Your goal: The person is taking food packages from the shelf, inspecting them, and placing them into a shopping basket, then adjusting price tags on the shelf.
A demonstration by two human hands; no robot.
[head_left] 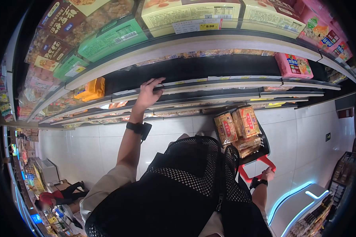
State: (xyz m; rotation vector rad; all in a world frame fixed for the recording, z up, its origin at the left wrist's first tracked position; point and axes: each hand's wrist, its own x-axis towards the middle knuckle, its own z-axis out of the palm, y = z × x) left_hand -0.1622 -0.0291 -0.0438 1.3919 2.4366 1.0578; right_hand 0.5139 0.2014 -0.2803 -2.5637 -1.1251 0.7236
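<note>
My left hand [149, 93] reaches to the front edge of a dark shelf [225, 68], its fingers stretched out over the price strip and nothing in its grasp. A black band with a small device sits on that wrist. At my right side, my right hand [268, 174] is closed around the red handle [247, 173] of a black shopping basket [258, 155]. Inside the basket lie several clear packs of golden-brown biscuits or crackers [247, 121] with red labels. An orange pack [90, 90] stands on the shelf left of my left hand, and a pink pack [294, 65] stands farther right.
Large boxed snacks [192, 14] fill the shelf above, with a price tag [209, 26] on its edge. Lower shelves run beneath. Pale floor tiles [103, 150] lie behind me. A person in red [53, 196] is at the lower left; a lit display [296, 205] stands lower right.
</note>
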